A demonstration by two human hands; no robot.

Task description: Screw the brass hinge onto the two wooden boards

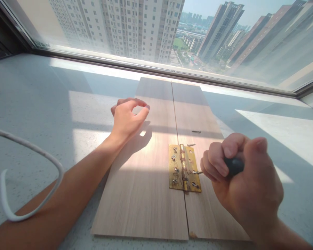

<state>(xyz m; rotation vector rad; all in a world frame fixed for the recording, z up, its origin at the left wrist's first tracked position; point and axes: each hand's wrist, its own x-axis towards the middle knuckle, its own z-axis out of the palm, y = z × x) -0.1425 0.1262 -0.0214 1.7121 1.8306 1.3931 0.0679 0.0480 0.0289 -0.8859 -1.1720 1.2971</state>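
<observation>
A brass hinge [183, 167] lies unfolded across the seam between two pale wooden boards, the left board [143, 205] and the right board [211, 211]. Several screws stand in its left leaf, and another sits in the lower right hole. My right hand [247, 177] is closed around the dark handle of a screwdriver [234, 166]; most of its shaft is hidden, and the metal tip end meets the right leaf. Over the left board, my left hand [130, 113] is closed in a pinch, thumb against index finger. Whatever lies between those fingertips is too small to make out.
Two loose screws rest on the right board, one dark screw [196, 131] and one screw [191, 144] beside the hinge's top edge. A white cable [52, 158] curves over my left forearm. Behind the speckled sill [36, 104] stands a large window frame [156, 69].
</observation>
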